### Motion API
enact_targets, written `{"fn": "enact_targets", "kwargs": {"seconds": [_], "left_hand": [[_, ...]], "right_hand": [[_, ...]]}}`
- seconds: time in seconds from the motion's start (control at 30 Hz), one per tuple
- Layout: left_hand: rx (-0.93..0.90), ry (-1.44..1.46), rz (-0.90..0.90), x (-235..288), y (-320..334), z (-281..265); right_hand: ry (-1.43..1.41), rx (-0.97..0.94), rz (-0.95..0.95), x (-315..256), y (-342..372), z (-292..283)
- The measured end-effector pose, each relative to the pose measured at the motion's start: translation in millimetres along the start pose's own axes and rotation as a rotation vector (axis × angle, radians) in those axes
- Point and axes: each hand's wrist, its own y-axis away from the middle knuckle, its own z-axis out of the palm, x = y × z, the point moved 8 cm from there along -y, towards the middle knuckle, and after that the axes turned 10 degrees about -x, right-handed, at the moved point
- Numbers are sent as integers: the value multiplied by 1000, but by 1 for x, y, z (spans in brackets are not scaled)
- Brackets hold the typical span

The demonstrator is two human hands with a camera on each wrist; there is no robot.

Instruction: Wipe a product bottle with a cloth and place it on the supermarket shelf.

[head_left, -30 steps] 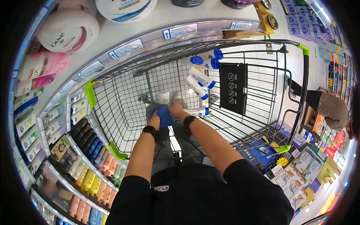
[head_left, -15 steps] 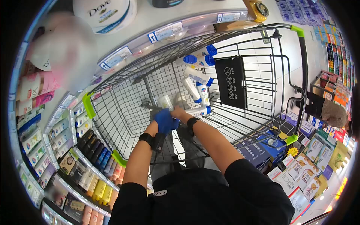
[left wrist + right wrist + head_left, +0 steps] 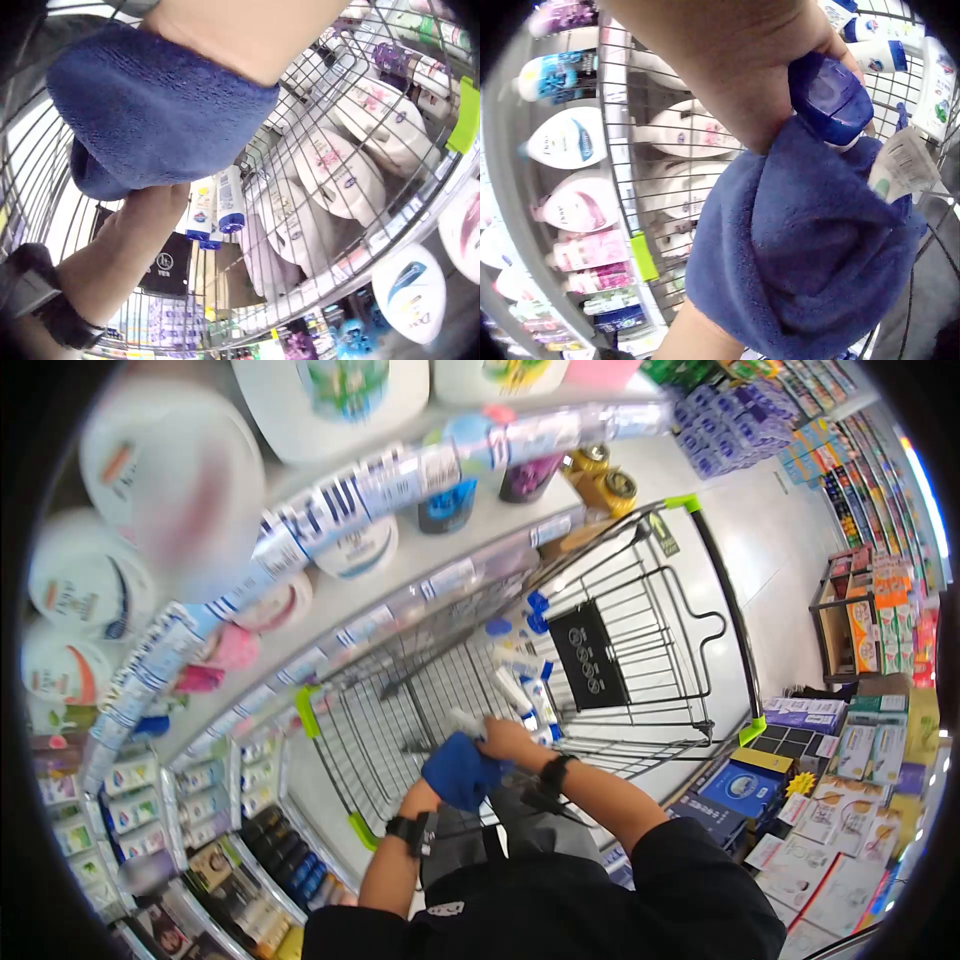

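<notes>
In the head view, we see a blue cloth (image 3: 462,772) gathered over the left hand (image 3: 424,797), beside the right hand (image 3: 508,742), low over the shopping cart (image 3: 683,503). The right wrist view shows the right hand's fingers curled round a bottle at its blue cap (image 3: 831,97), with the cloth touching just below; we cannot tell how the left hand's fingers lie, since the cloth covers them. Other bottles (image 3: 512,692) lie in the cart, near the right hand. We judge that the bottle could slip, because its hold is near the smooth cap and slack cloth bunches against it; a dropped bottle could knock those in the cart. A loose fold might also catch on the wires. The cloth hides most of the bottle's body, and we cannot tell whether the printed white label (image 3: 906,165) belongs to bottle or cloth. Blur obscures the shelf goods (image 3: 170,475) nearest the head camera.
</notes>
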Motion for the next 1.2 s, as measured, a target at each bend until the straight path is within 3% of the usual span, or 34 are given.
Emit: {"fn": "enact_targets", "kwargs": {"seconds": [0.3, 0.33, 0.4, 0.5, 0.57, 0.6, 0.63, 0.8, 0.87, 0.9, 1.03, 1.07, 1.1, 1.2], "left_hand": [[164, -75, 240, 103, 87, -91], [242, 60, 212, 107, 99, -103], [201, -310, 39, 108, 110, -99], [189, -253, -267, 136, 155, -136], [268, 1367, 157, 91, 134, -85], [259, 2170, 406, 97, 137, -79], [248, 2193, 331, 101, 144, -75], [512, 99, -62, 113, 193, -100], [599, 188, 64, 113, 200, -88], [645, 692, 283, 109, 202, -81], [653, 1668, 627, 126, 213, -34], [614, 1928, 681, 140, 213, -24], [439, 2103, 769, 167, 216, -11], [465, 1926, 733, 189, 207, 37]], "right_hand": [[-38, 379, 2, -70, 199, -72], [-50, 404, 9, -78, 218, -74], [-94, 433, -12, -91, 242, -71], [-138, 440, -133, -114, 263, -61], [-120, 474, -183, -133, 273, -61], [-113, 489, -206, -140, 279, -57], [-105, 502, -239, -144, 278, -52], [-144, 556, -502, -159, 311, -35], [-127, 604, -666, -160, 330, -24], [-152, 586, -685, -159, 340, -20], [-255, 608, -736, -148, 384, 4], [-287, 640, -758, -144, 397, 10], [-330, 675, -778, -137, 407, 16], [-365, 725, -778, -114, 428, 45]]}}
